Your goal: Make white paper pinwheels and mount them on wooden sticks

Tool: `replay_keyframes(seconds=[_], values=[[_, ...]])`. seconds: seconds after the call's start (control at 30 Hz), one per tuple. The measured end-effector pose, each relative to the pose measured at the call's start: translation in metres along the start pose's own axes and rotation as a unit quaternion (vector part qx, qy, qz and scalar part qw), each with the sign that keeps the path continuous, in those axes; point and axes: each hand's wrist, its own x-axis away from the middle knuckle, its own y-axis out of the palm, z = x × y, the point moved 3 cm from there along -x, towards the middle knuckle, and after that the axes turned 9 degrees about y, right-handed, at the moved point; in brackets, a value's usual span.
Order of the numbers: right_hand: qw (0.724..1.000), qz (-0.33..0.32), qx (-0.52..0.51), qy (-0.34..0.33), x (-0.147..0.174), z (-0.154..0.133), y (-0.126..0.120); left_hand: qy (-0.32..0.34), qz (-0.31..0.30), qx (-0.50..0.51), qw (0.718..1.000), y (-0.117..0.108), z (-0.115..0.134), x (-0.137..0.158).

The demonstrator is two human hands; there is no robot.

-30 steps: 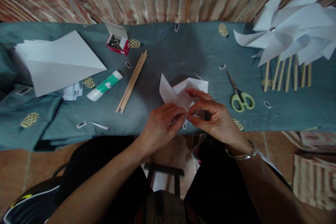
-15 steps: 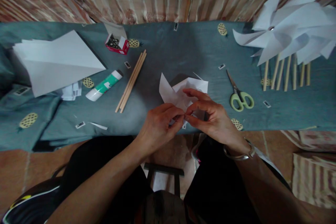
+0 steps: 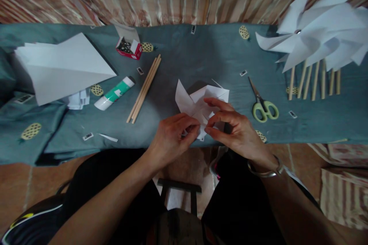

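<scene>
A white paper pinwheel (image 3: 184,97), cut and partly folded, lies near the table's front edge between my hands. One pointed blade stands up at its left. My left hand (image 3: 172,134) pinches the near part of the paper between thumb and index finger. Just to the right, the thumb and index finger of my right hand (image 3: 237,128) come together at the same part of the paper, with the other fingers curved above it. My fingers hide the pinwheel's near right side and the exact spot of the right pinch.
Left of the pinwheel are wooden sticks (image 3: 145,88), a glue stick (image 3: 115,93), an open red box of small metal pieces (image 3: 129,49) and stacked white paper (image 3: 66,69). On the right lie green-handled scissors (image 3: 263,107) and several finished pinwheels (image 3: 322,26) on sticks.
My fingertips, which met at the near part of the paper, have drawn slightly apart. My right hand has shifted a little to the right.
</scene>
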Motion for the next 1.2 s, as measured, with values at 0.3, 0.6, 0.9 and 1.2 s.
replay_keyframes(seconds=[0.3, 0.6, 0.9, 1.2], values=[[0.99, 0.117, 0.075, -0.013, -0.001, 0.009, 0.002, 0.053, -0.034, -0.074, 0.995, 0.001, -0.002, 0.01], [0.974, 0.185, 0.129, -0.008, -0.004, 0.01, 0.011, 0.075, -0.08, -0.131, 0.985, 0.007, 0.0, 0.015], [0.967, 0.203, 0.153, -0.008, -0.006, 0.007, 0.016, 0.096, -0.096, -0.139, 0.981, 0.011, 0.002, 0.017], [0.965, 0.209, 0.155, -0.004, -0.006, 0.008, 0.019, 0.095, -0.1, -0.134, 0.981, 0.012, 0.001, 0.018]])
